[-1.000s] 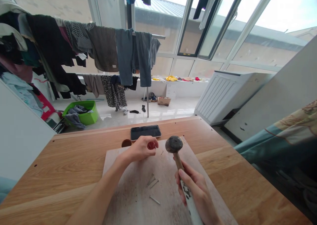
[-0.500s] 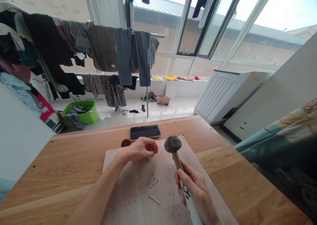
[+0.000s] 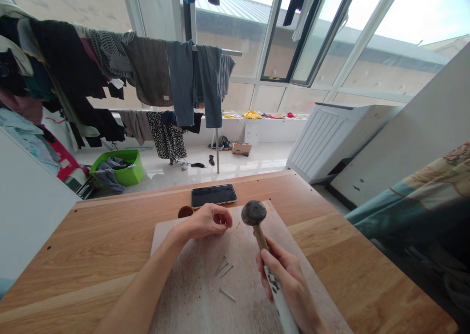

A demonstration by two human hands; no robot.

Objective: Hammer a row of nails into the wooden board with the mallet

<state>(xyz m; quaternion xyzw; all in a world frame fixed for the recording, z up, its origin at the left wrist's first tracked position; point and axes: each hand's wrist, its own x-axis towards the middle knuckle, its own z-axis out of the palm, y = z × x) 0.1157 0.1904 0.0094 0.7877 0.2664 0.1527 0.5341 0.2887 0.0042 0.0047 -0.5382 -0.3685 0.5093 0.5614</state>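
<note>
My right hand (image 3: pixel 284 270) is wrapped round the handle of a hammer (image 3: pixel 254 212), its dark, rounded head raised above the board. The handle is pale, with dark worn patches. My left hand (image 3: pixel 211 221) rests near the far edge of the whitish wooden board (image 3: pixel 191 290), thumb and fingers pinched together. Whatever lies between those fingertips is too small to make out. Just right of them, a small nail (image 3: pixel 238 224) shows at the board. Several loose nails (image 3: pixel 224 268) lie closer to me, and a single nail (image 3: pixel 227 295) lies apart from them.
A phone (image 3: pixel 214 195) lies beyond the board on the wooden table (image 3: pixel 110 241), beside a small round brown object (image 3: pixel 185 211) partly behind my left hand. Past the table stand a green tub (image 3: pixel 132 172) of clothes, hanging laundry (image 3: pixel 150 69) and a white ribbed appliance (image 3: pixel 319 138).
The whole view has shifted very slightly. Both hands and the hammer keep almost the same places over the board, and the loose nails lie as before.
</note>
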